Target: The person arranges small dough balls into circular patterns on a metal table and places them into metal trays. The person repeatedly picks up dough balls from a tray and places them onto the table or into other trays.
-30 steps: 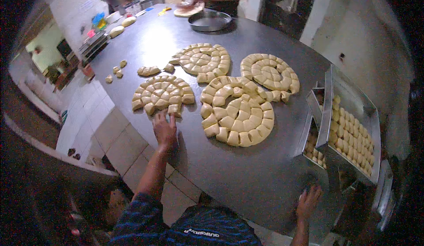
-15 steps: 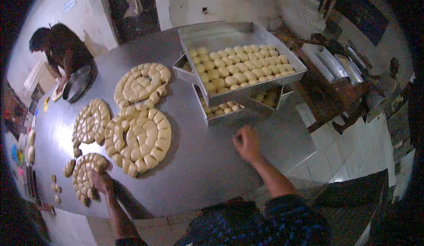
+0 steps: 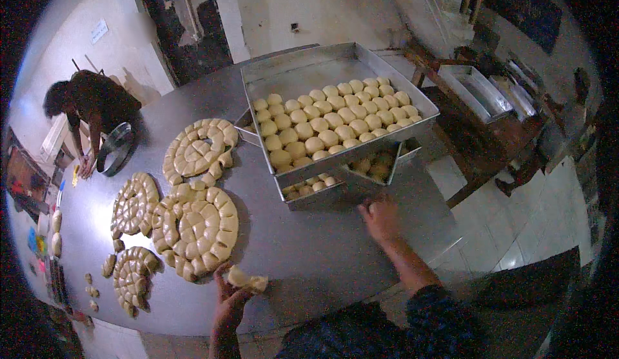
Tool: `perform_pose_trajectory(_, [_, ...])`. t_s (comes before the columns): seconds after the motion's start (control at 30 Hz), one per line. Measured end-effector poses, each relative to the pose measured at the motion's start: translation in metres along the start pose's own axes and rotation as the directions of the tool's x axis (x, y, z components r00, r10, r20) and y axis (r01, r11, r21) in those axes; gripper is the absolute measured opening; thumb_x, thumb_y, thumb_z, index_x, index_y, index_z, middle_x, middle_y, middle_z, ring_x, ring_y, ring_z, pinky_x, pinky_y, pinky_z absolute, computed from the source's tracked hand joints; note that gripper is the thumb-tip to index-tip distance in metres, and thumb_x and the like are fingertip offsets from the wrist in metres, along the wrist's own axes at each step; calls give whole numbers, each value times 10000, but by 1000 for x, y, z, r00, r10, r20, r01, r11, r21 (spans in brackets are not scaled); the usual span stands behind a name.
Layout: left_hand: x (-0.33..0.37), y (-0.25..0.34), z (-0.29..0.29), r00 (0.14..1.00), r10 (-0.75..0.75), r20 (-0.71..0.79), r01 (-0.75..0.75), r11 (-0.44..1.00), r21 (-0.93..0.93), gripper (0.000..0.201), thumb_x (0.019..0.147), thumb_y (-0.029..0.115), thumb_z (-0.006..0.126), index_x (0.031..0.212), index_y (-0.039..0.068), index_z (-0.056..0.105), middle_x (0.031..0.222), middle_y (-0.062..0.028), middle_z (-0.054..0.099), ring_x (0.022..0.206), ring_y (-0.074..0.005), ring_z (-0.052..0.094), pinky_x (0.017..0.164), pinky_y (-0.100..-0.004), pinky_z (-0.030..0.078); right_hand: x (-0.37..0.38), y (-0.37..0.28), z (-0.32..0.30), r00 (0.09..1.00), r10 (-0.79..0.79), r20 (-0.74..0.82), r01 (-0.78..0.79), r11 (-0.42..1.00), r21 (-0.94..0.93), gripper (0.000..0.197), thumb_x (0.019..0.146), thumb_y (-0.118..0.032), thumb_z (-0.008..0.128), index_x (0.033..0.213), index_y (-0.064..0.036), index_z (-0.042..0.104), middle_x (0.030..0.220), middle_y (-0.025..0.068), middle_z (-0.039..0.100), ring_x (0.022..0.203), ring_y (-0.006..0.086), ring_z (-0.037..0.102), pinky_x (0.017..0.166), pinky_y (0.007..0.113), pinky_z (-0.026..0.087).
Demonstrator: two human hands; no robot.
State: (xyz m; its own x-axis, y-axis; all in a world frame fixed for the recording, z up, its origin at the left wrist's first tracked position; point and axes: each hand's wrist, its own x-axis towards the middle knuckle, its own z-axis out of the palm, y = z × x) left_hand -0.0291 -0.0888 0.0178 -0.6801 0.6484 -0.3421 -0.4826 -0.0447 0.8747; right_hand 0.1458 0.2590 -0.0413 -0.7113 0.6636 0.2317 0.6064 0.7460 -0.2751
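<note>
left fingers (image 3: 220, 278) holding dough (image 3: 239, 277), dough balls (image 3: 319, 125) in tray (image 3: 306, 80)

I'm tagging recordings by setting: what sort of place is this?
Probably a small bakery's work area: coils of cut dough lie on a large metal table, and a deep metal tray holds rows of pale dough balls.

Across from me, a co-worker (image 3: 97, 104) is bending near a round metal pan (image 3: 116, 150); to my right, a wooden stand (image 3: 480, 138) is holding metal trays (image 3: 474, 93) above the tiled floor (image 3: 493, 220).
</note>
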Motion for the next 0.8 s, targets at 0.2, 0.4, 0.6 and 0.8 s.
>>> perform_pose_trajectory(0.2, [17, -19, 24, 986, 116, 117, -164, 753, 638, 411, 728, 42, 644, 1063, 52, 406, 1043, -89, 461, 960, -193, 489, 845, -354, 433, -14, 15, -48, 952, -267, 150, 190, 899, 394, 274, 721, -87, 609, 977, -34, 525, 1053, 135, 502, 1041, 273, 475, 851, 385, 428])
perform_pose_trajectory(0.4, [-9, -15, 47, 980, 147, -135, -122, 976, 179, 367, 752, 47, 640, 1057, 51, 437, 932, -67, 505, 875, -174, 529, 774, -295, 457, 111, -31, -154, 935, -355, 24, 63, 231, 971, 296, 742, -25, 572, 1034, -52, 531, 1085, 85, 494, 1029, 174, 481, 834, 340, 439])
perform_pose_trajectory(0.6, [-12, -2, 69, 971, 157, -178, -156, 988, 21, 392, 771, 37, 622, 1119, 39, 440, 1000, -87, 501, 923, -177, 526, 784, -288, 453, 316, -103, -174, 750, 159, -642, 603, 235, 763, 237, 801, -185, 559, 988, -40, 537, 894, 97, 566, 821, 210, 551, 739, 335, 453])
perform_pose_trajectory(0.8, [-22, 9, 81, 872, 336, -355, -349, 937, 29, 377, 777, 40, 609, 1113, 36, 438, 1012, -93, 495, 939, -189, 519, 816, -308, 439, 341, -118, -93, 976, -205, -74, 193, 650, 735, 292, 847, -237, 511, 1026, -17, 580, 976, 124, 624, 871, 208, 596, 776, 333, 463])
